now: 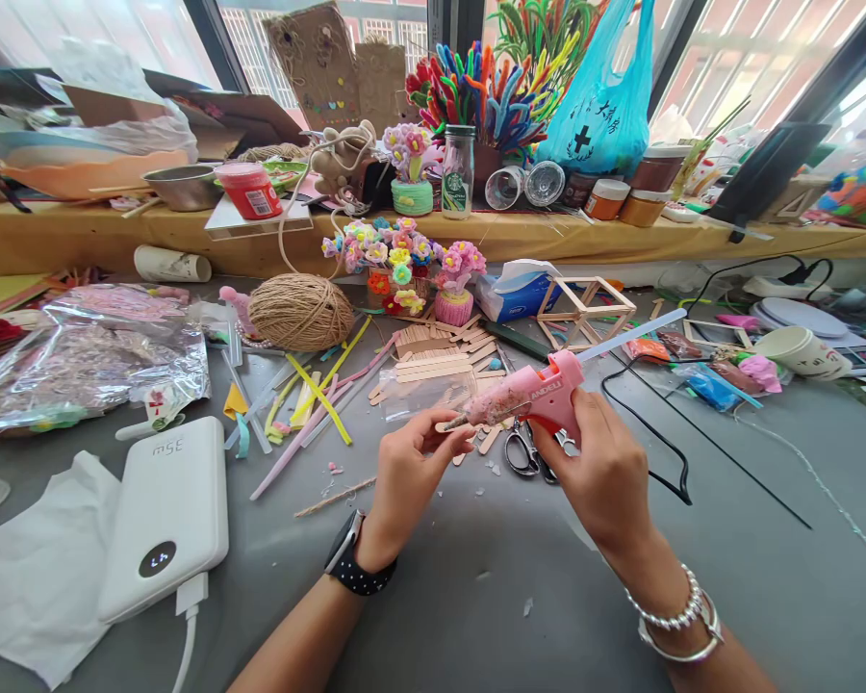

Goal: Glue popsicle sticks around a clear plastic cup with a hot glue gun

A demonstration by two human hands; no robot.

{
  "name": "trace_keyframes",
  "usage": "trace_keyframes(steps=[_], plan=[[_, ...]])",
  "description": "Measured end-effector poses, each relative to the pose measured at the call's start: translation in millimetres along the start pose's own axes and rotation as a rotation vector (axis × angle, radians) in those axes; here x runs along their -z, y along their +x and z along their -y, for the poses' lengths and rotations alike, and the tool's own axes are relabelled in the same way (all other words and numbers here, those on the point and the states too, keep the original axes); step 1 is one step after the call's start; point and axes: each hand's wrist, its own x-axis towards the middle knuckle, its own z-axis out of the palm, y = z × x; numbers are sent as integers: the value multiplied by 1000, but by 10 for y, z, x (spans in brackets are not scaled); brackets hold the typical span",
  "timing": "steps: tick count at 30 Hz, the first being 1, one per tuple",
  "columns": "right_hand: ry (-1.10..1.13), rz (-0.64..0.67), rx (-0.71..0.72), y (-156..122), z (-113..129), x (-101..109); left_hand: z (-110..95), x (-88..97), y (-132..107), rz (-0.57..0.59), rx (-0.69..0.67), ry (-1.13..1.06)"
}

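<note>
A pink hot glue gun [526, 397] is gripped in my right hand [602, 457], its nozzle pointing left and a clear glue stick [631, 334] jutting from its back. My left hand [420, 460] is closed in a pinch at the nozzle tip. Between its fingertips shows the pale end of what looks like a wooden craft stick [445, 426], mostly hidden by the fingers. Black-handled scissors [523, 450] lie on the table below the gun. Behind my left hand, more craft sticks [433, 368] lie loose and in a clear bag.
A white power bank [169, 520] with a cable lies at left. Behind are a twine ball [301, 312], pipe-cleaner flowers [396, 252] and a wooden stick frame [586, 306]. A black cord [682, 481] curves across the right side. Jars and a blue bag [602, 106] line the ledge.
</note>
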Motion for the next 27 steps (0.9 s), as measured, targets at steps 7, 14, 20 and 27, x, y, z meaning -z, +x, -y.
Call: trace_keyframes(steps=[7, 14, 20, 27], plan=[[-11, -13, 12, -2, 6, -6, 0, -7, -11, 20, -28, 27], [-22, -34, 25, -6, -8, -12, 2, -7, -18, 25, -34, 36], [-27, -34, 20, 3, -10, 0, -45, -9, -24, 15, -13, 3], [-33, -24, 13, 3, -8, 10, -45, -12, -33, 11, 0, 24]])
